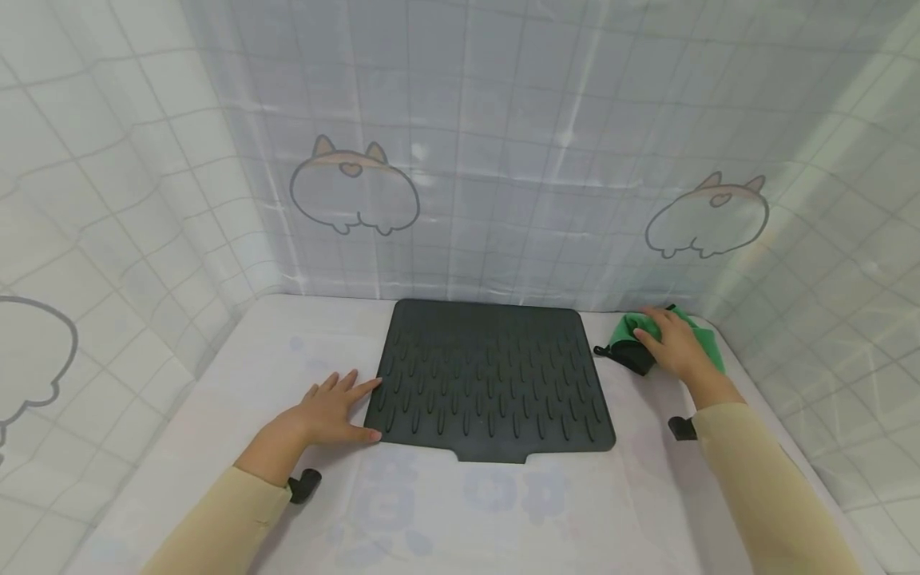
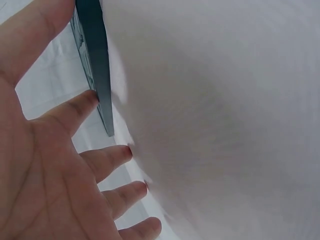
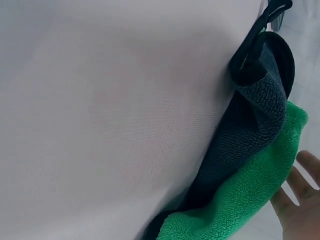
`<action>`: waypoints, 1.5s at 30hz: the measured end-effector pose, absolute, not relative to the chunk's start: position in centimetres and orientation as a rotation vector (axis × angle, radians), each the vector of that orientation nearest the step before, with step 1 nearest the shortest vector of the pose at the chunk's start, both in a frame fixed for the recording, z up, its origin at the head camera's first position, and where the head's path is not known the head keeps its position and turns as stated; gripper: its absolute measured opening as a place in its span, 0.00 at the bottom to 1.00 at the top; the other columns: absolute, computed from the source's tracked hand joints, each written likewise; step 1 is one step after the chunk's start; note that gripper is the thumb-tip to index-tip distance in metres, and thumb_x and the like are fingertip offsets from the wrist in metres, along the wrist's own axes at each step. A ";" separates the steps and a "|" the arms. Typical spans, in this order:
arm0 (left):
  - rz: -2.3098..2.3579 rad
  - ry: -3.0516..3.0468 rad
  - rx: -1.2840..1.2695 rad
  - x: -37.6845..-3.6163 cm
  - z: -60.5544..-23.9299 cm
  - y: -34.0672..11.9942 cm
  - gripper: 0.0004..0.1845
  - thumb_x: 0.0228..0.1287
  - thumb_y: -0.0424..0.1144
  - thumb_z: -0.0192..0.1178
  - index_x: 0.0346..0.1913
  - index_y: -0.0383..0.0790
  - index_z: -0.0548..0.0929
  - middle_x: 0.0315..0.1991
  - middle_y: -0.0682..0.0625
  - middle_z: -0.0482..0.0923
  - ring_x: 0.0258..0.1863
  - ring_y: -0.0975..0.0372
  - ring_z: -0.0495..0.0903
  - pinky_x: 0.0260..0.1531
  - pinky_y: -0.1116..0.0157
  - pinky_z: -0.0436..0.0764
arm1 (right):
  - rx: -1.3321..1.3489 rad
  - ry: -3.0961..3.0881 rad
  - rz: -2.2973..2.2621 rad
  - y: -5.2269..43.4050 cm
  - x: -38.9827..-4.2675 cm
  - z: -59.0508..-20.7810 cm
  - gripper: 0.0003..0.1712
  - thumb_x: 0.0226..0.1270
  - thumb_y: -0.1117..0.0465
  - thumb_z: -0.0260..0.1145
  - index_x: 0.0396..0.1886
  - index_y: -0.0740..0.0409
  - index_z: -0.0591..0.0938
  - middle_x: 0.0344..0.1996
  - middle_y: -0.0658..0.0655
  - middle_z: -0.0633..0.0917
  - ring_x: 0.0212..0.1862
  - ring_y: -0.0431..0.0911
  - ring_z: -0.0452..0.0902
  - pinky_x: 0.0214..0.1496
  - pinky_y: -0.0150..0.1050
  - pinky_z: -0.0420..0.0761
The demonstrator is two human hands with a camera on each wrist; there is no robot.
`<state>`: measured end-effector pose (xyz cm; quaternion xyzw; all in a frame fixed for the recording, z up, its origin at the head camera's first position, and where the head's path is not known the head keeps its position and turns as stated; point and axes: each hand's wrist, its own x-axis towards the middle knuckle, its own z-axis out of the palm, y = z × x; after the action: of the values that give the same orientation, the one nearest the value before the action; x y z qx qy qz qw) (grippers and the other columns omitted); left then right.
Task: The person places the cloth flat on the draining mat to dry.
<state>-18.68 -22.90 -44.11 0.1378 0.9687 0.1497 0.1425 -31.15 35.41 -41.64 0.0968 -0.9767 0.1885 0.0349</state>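
A dark grey rubber-like mat [image 1: 489, 382] with rows of raised oval ridges and a small tab at its front edge lies flat in the middle of the table. My left hand [image 1: 327, 415] is spread at its left side, thumb and index finger touching the edge. In the left wrist view, the other fingers of that hand [image 2: 47, 170] rest their tips on the tablecloth. A crumpled towel [image 1: 707, 345], green on one side and dark on the other with a black hanging loop, lies right of the mat. My right hand [image 1: 676, 345] rests on it, fingers fairly straight in the right wrist view against the green pile [image 3: 250, 182].
A pale printed cloth [image 1: 431, 519] covers the table. White gridded curtains [image 1: 503, 160] with cartoon animal outlines stand close behind the mat and on both sides. A black wrist device [image 1: 305, 485] sits below the left wrist, another [image 1: 681, 429] by the right sleeve.
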 end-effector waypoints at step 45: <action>0.378 2.815 0.361 -18.7 -44.1 -22.7 0.54 0.50 0.69 0.69 0.76 0.47 0.64 0.75 0.27 0.52 0.71 0.25 0.47 0.65 0.27 0.46 | 0.055 -2.800 1.016 36.8 -31.4 -42.8 0.31 0.75 0.46 0.61 0.68 0.60 0.75 0.63 0.71 0.75 0.60 0.68 0.73 0.53 0.61 0.78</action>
<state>-18.70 -22.68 -44.10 0.1250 0.9737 0.1307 0.1387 -31.39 36.77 -42.83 0.0183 -0.9368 0.3398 0.0811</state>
